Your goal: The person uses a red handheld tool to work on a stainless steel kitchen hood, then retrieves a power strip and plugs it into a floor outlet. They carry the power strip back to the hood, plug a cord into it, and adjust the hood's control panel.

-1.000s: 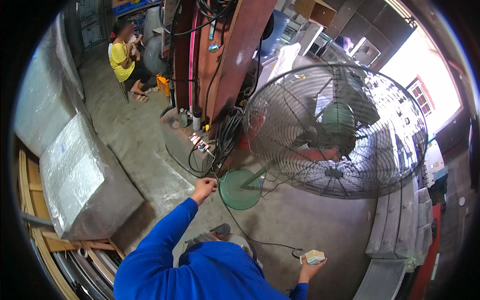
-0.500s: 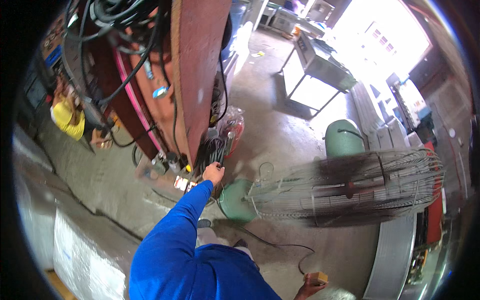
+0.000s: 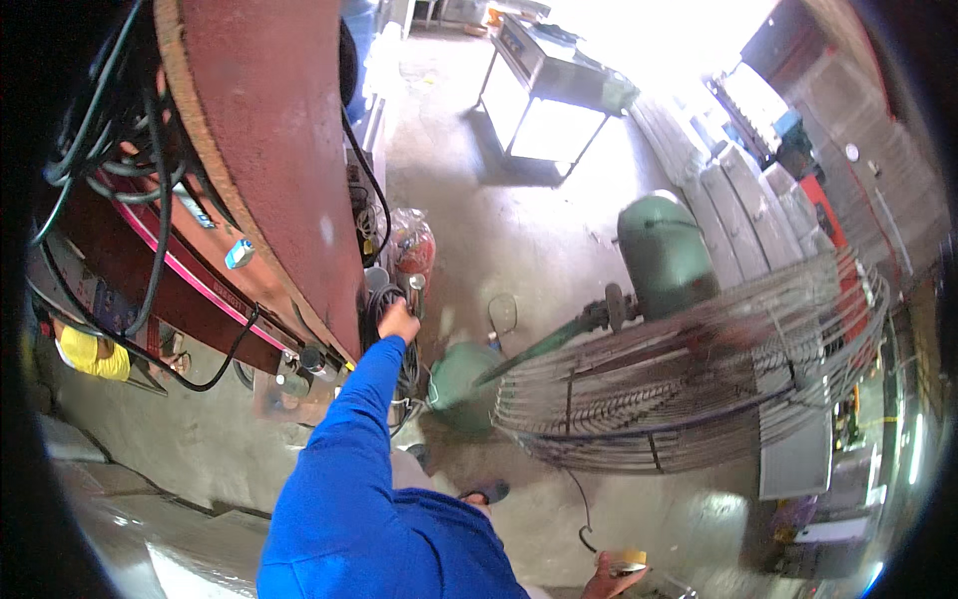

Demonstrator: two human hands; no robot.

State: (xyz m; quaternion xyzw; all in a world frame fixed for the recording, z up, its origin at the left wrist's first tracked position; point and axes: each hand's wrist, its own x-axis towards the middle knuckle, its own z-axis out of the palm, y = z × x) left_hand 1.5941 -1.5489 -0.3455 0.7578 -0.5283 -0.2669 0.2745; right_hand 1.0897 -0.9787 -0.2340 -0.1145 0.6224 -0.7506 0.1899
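My left hand [image 3: 399, 322] reaches down beside the rusty red steel beam, its fingers curled at a bundle of black cable [image 3: 383, 299]. What lies inside that grip is hidden. A shiny metal cylinder [image 3: 417, 289] is just beyond the fingers. Low in the picture, my right hand [image 3: 602, 581] holds a small yellow tape roll [image 3: 628, 561]; part of the hand is cut off by the lower edge. Between my hands and to the right is a large fan, with a wire cage [image 3: 679, 399] and a round green base [image 3: 461, 387].
The steel beam [image 3: 269, 150] rises at left, with black hoses [image 3: 150, 200] draped over it. Behind it is a person in yellow [image 3: 92, 354]. A green motor housing [image 3: 664, 250] stands behind the fan cage. Farther off is a metal table [image 3: 559, 80]. A cord [image 3: 582, 504] runs along the floor.
My view has swung, so the beam and table sit farther left. The left hand stays by the black cable. My right hand has tilted the tape roll, showing more of its flat side.
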